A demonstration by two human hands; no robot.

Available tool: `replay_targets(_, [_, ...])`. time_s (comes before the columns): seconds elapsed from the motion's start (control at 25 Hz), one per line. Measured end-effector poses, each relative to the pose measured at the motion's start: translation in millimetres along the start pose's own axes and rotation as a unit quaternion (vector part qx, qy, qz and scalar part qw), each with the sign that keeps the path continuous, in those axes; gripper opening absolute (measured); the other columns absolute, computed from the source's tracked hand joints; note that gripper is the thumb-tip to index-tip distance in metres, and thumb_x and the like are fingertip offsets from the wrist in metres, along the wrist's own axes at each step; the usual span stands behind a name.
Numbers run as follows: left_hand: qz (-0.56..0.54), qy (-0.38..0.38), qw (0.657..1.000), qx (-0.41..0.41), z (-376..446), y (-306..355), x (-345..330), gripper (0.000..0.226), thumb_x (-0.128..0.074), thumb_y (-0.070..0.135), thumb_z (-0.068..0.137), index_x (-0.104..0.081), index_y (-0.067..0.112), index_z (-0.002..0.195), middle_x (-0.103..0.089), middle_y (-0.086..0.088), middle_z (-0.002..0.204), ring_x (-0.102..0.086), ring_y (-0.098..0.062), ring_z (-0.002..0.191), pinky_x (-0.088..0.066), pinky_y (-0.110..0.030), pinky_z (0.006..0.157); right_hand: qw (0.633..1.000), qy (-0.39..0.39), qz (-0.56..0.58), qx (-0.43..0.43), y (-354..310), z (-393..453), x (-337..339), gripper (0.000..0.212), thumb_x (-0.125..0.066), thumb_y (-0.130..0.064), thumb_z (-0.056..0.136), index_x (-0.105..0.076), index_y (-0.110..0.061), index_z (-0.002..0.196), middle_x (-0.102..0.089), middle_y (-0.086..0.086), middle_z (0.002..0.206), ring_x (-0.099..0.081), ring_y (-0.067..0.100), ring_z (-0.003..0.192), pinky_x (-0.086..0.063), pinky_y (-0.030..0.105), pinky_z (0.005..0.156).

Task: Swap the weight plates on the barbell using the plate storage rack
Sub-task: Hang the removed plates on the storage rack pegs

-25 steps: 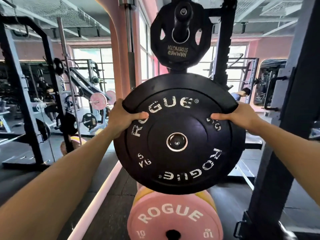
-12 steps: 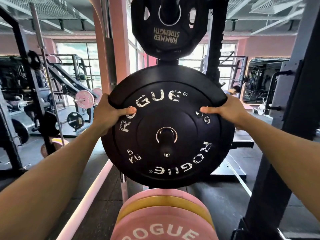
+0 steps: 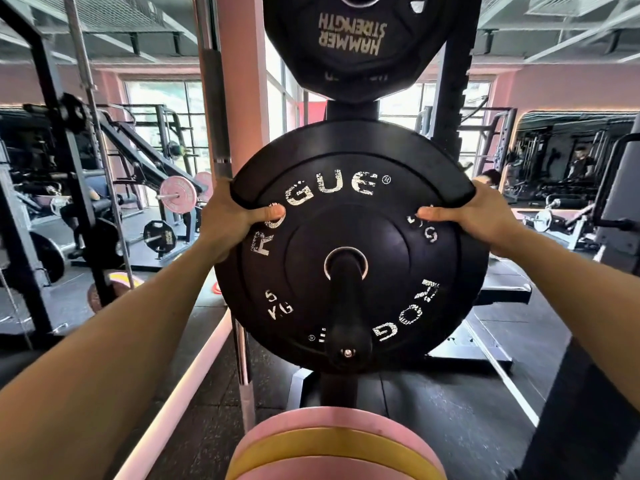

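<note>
A black 5 kg Rogue plate (image 3: 349, 216) hangs on a black storage peg (image 3: 347, 317) of the plate rack, the peg poking out through its centre hole toward me. My left hand (image 3: 230, 221) grips the plate's upper left rim, thumb across the face. My right hand (image 3: 476, 220) grips the upper right rim the same way. Above it a black Hammer Strength plate (image 3: 356, 43) sits on a higher peg. Below, pink and yellow plates (image 3: 332, 445) are stacked on a lower peg.
A vertical barbell (image 3: 216, 133) stands stored just left of the rack beside a pink column. The dark rack upright (image 3: 450, 98) rises behind the plates. A dark post (image 3: 588, 393) stands close at right. Other racks, a pink-plated barbell (image 3: 178, 195) and people fill the background.
The black plate has slid further onto the peg, which now sticks out well past its centre hole. Both hands keep their grip on the rim; my view has moved closer.
</note>
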State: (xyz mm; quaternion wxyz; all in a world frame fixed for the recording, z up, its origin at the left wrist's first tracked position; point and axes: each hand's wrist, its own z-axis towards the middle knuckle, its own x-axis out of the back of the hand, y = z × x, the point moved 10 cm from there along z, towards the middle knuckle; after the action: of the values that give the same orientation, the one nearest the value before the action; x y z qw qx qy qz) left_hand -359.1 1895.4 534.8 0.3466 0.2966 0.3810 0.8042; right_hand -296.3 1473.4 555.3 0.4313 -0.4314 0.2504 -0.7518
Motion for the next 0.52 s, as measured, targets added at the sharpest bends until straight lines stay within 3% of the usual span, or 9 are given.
replay_targets(0.28, [0.009, -0.002, 1.000, -0.009, 3.1, -6.0, -2.4, 0.097, -0.092, 0.066, 0.038, -0.055, 0.025, 0.118, -0.070, 0.011, 0.113, -0.067, -0.009, 0.105, -0.054, -0.040, 0.094, 1.000, 0.006, -0.001, 0.020, -3.7, -2.8, -2.2, 0.045, -0.093, -0.044, 0.055, -0.073, -0.025, 0.091, -0.073, -0.015, 0.086, -0.068, 0.003, 0.084, -0.051, 0.026, 0.081])
replay_targets(0.4, [0.041, 0.014, 0.999, -0.016, -7.7, -3.5, -0.8, 0.100, -0.085, 0.076, 0.039, -0.046, 0.028, 0.117, -0.062, 0.001, 0.121, -0.061, -0.020, 0.114, -0.049, -0.049, 0.098, 1.000, 0.012, 0.012, 0.006, 3.2, -6.0, -4.9, 0.077, -0.089, -0.063, 0.045, -0.063, -0.024, 0.107, -0.072, -0.008, 0.104, -0.068, 0.013, 0.100, -0.053, 0.040, 0.094])
replay_targets(0.52, [0.140, 0.001, 0.990, -0.014, -30.4, -2.3, -0.4, 0.113, -0.084, 0.060, 0.052, -0.027, 0.029, 0.145, -0.047, -0.012, 0.139, -0.048, -0.035, 0.128, -0.039, -0.055, 0.106, 0.998, 0.042, -0.036, -0.017, 14.9, -18.9, -1.0, 0.108, -0.079, -0.074, 0.042, -0.041, -0.021, 0.129, -0.057, 0.003, 0.129, -0.055, 0.025, 0.121, -0.043, 0.047, 0.104])
